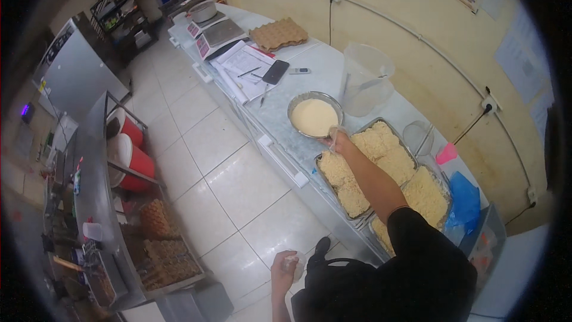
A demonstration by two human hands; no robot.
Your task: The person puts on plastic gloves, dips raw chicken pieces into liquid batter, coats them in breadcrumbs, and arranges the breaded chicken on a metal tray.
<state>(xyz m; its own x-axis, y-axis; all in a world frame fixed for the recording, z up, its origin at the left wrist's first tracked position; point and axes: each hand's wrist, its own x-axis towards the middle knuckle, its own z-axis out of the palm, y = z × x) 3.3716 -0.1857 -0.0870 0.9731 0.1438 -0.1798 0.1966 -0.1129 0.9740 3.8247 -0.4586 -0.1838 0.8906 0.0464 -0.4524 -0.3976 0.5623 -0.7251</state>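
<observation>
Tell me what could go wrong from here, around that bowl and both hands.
The right hand is at the near rim of the metal bowl; a knock there might spill its pale contents. The right forearm reaches over the crumbly food, so it could brush some loose. The left hand holds a clear item away from the counter; if it slips, it may land on the floor tiles.

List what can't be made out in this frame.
All in the head view:
- Right hand at the round steel bowl: exact grip, too small.
- Left hand: what the clear plastic is, blurred.
- Rectangular metal tray of yellow crumbly food: part hidden by the black sleeve.
- White paper sheets: markings, too small.
</observation>
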